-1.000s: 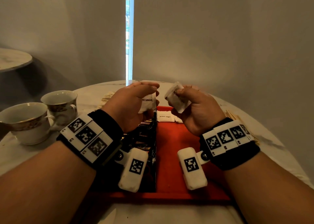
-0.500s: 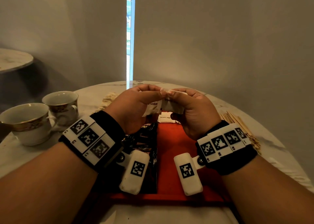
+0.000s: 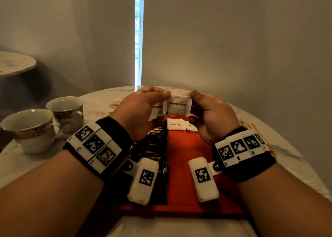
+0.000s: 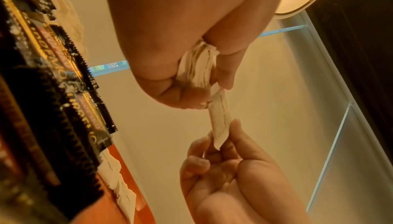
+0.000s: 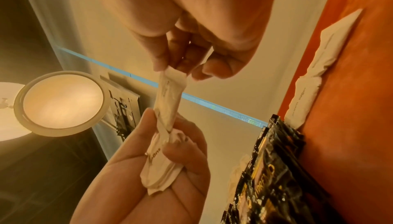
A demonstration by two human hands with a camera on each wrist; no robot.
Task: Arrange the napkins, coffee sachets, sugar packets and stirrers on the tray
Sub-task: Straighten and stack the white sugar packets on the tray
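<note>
Hands (image 3: 212, 114) above red tray (image 3: 188, 147); perhaps three sugar packets (image 3: 176, 126) inside.

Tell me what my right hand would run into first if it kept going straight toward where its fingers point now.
Probably the left hand. The right hand points leftward, pinching one brown sugar packet whose other end the left hand's grip holds with its bunch. Depth is unclear.
</note>
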